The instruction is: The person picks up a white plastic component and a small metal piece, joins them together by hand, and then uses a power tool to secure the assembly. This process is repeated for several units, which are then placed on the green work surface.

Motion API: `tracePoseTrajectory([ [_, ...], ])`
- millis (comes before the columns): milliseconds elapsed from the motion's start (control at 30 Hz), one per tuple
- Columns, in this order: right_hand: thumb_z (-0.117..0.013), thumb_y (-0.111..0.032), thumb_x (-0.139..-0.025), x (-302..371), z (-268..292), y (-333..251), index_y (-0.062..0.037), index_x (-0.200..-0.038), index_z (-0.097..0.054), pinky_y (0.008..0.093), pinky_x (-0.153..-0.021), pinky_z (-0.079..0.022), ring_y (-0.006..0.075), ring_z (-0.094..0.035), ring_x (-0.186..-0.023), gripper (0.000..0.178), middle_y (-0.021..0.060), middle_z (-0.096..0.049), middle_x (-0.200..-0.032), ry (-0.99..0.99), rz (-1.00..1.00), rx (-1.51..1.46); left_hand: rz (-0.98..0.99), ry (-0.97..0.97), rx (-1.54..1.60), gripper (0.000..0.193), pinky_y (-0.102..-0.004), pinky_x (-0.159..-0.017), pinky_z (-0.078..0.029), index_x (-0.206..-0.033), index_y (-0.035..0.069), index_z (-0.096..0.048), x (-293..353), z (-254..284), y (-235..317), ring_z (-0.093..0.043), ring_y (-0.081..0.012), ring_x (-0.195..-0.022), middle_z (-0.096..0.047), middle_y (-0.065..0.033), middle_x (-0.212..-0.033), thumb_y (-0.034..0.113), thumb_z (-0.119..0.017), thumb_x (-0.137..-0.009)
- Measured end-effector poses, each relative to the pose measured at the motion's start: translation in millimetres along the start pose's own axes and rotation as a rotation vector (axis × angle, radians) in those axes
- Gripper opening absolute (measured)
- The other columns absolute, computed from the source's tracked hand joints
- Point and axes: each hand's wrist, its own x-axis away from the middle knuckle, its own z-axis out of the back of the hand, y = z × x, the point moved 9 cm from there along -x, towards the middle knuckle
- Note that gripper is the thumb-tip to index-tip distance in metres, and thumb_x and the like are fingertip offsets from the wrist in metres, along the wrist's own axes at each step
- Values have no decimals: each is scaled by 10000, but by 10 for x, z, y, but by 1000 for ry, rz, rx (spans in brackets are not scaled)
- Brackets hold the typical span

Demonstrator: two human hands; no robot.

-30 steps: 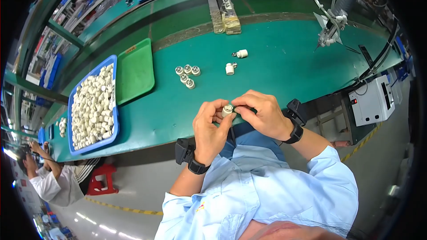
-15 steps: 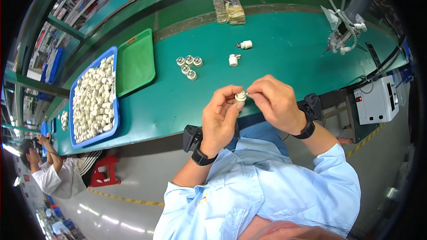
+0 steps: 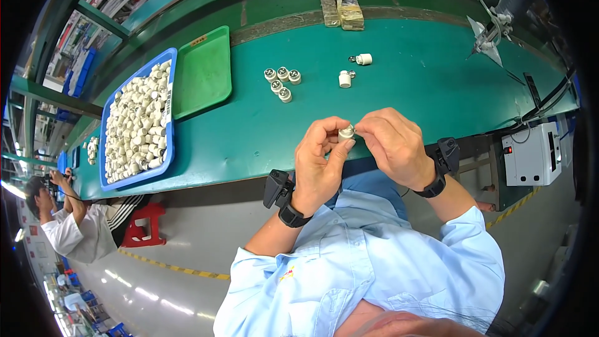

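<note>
Filling the blue tray (image 3: 166, 165): a heap of cream-coloured pieces (image 3: 137, 125), at the table's left.
Green tray (image 3: 204, 75): flat, just beside the blue one.
Five capped cylinders (image 3: 276, 88): upright in a loose cluster, shiny tops facing up.
Left hand (image 3: 319, 161): partly curled, palm side turned inward, thumb and forefinger closed around one cream cylinder.
Held cylinder (image 3: 345, 133): raised near the table's front edge, top up, between the two hands.
Loose pieces: one upright (image 3: 344, 80), another lying on its side (image 3: 365, 59), both farther back on the table.
Right hand (image 3: 394, 145): nearly closed, thumb and forefinger pinched at the held cylinder's top edge; anything between those tips is too small to tell.
White box (image 3: 531, 155): beneath the table's right end.
</note>
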Motion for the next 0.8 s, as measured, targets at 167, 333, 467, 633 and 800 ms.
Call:
tracePoseTrajectory([
  [167,-706,92,-798,-89,-15,-50,2,-921,-650,336,-598,-518,266,-658,-731,162,123,-660,-840,-71,10,16,160,-43,230,285,-243,-799,-563,-1196,-26,-553,-4,13,-60,-671,-112,-935,-623,-74,-1127,-66,-632,-925],
  [333,-698,80,-805,-93,-106,42,7,-913,-645,370,-609,-504,266,-633,-709,141,113,-644,-836,-170,-112,-115,158,-68,248,265,-235,-784,-559,-1182,-25,-549,-5,28,-49,-674,-105,-930,-635,-69,-1093,-60,-630,-933],
  [467,-702,83,-793,-138,-114,-68,11,-915,-642,370,-604,-502,269,-627,-709,153,115,-639,-855,-150,-7,-46,53,-27,84,254,-227,-753,-558,-1166,-26,-550,-8,45,23,-681,-104,-898,-642,-65,-1044,-58,-639,-930],
  [633,-708,93,-776,-157,-114,-237,13,-927,-643,362,-585,-504,270,-631,-724,183,120,-635,-876,-113,146,109,40,-1,43,246,-225,-718,-564,-1140,-28,-540,3,87,72,-693,-108,-851,-639,-65,-997,-52,-656,-925],
  [800,-700,115,-759,-53,-115,-130,15,-929,-644,351,-578,-509,270,-639,-721,205,120,-638,-857,-73,129,69,182,-20,256,243,-234,-717,-580,-1118,-23,-527,19,65,31,-700,-119,-845,-634,-74,-983,-47,-668,-922],
])
